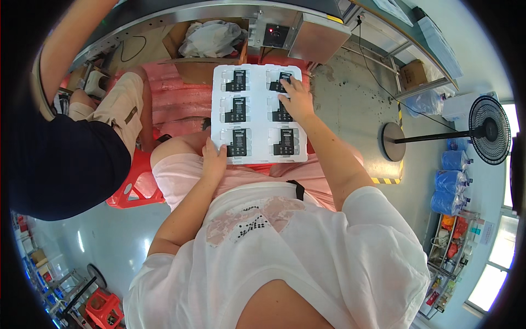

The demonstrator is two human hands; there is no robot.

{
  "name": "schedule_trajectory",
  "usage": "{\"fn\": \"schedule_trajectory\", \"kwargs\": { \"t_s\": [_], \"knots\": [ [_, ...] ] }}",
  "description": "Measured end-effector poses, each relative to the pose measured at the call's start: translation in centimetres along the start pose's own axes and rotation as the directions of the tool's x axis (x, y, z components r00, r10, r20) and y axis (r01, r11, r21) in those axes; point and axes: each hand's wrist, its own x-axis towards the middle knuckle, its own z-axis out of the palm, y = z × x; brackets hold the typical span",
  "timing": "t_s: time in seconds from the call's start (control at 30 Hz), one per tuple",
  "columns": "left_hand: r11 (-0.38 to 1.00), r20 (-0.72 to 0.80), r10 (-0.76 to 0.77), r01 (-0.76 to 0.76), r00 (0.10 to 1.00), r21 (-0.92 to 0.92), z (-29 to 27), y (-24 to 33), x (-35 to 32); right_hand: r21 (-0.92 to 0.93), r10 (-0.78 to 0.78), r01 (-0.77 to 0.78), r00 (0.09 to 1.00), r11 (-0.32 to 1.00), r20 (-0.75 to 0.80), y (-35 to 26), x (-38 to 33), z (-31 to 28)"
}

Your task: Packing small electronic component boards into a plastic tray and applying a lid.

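Observation:
Across my lap lies a white plastic tray (257, 112) with several black flat batteries set in its recesses in two columns. My left hand (214, 160) grips the tray's near left edge, its thumb beside the lower-left battery (237, 143). At the upper right, my right hand (299, 101) rests with fingers apart, fingertips touching the top-right battery (275, 83), which sits slightly askew. The thumb is over the middle-right battery (281, 113), partly covering it. Another battery (284, 141) lies in the recess below.
Ahead is a metal workbench edge with a grey box (319, 37) and a carton holding clear plastic bags (211, 39). A co-worker in dark clothing (66, 164) sits close on my left near a red stool (134, 183). A black standing fan (487, 130) is at right.

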Motion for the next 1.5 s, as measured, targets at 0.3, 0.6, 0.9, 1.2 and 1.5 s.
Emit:
{"fn": "schedule_trajectory", "kwargs": {
  "t_s": [0.3,0.6,0.9,1.2,1.5],
  "knots": [
    [0.993,-0.052,0.115,-0.113,0.992,0.029,0.2,-0.4,-0.2,-0.032,-0.289,0.324,0.881,0.946,0.375,4.2,4.1,-1.0],
    [0.996,-0.044,0.066,-0.063,0.997,0.066,0.5,-0.5,-0.2,-0.102,-0.437,0.473,0.863,0.875,0.253,2.8,2.3,-0.7],
    [0.996,-0.039,0.043,-0.04,0.998,0.079,0.3,-0.2,0.1,-0.378,-0.199,0.251,0.965,0.891,0.172,1.2,2.3,1.3],
    [0.998,0.002,0.028,-0.028,1.0,0.053,-0.1,-0.2,0.1,-0.207,-0.344,0.376,0.923,0.903,0.173,1.3,3.8,0.8],
    [0.997,0.023,0.027,-0.028,0.999,0.065,0.1,-0.3,-0.6,-0.339,-0.286,0.393,0.902,0.855,0.325,0.2,4.3,0.0]
  ]
}}
